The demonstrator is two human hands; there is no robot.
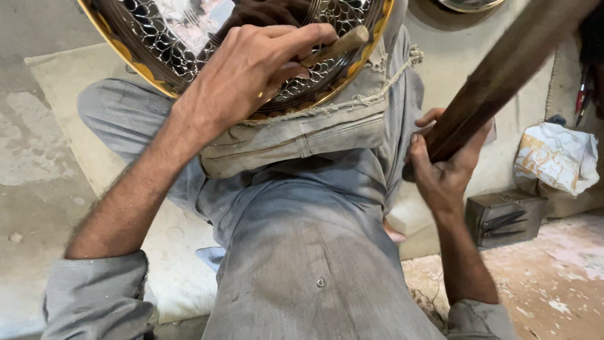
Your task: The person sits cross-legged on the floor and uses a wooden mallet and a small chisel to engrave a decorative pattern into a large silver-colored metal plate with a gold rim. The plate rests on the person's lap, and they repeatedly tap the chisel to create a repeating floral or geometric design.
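Left hand (251, 69): fingers closed around a short pale wooden-handled tool (336, 45), held against a round engraved metal plate with yellow rim (123, 47) resting on the lap over a grey cloth pad with frayed cord edge (302, 135). Right hand (443, 167): clamped around a long dark wooden handle (503, 75), raised beside the knee. Small metal box (506, 217) and crumpled white cloth (557, 157) on the floor at right

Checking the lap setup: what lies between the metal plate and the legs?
In the head view, a folded grey cloth pad with frayed cord edging lies under the plate.
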